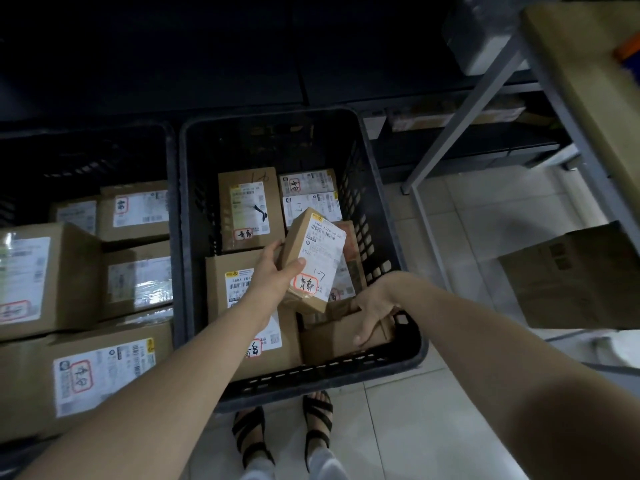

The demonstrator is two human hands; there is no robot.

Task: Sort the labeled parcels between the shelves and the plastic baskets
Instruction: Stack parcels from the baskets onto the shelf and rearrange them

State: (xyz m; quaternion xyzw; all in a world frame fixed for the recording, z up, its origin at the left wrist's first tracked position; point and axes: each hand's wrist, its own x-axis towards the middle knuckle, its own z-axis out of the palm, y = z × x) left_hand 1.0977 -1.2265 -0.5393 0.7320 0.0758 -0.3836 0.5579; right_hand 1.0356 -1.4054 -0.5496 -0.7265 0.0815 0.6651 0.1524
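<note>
A dark plastic basket (377,188) stands on the floor in front of me with several labeled cardboard parcels in it. My left hand (277,271) holds a small labeled parcel (313,261) lifted above the basket, its white label facing me. My right hand (372,311) reaches down into the basket's near right corner, fingers wrapped over a plain brown parcel (332,336) that lies there. A tall parcel (247,209) and flat labeled ones (310,195) lie at the basket's far end.
A second dark basket (171,161) on the left is full of larger labeled boxes (97,365). A grey metal shelf frame (460,126) rises on the right with a cardboard box (575,275) under it. My sandaled feet (284,434) stand on the tiled floor.
</note>
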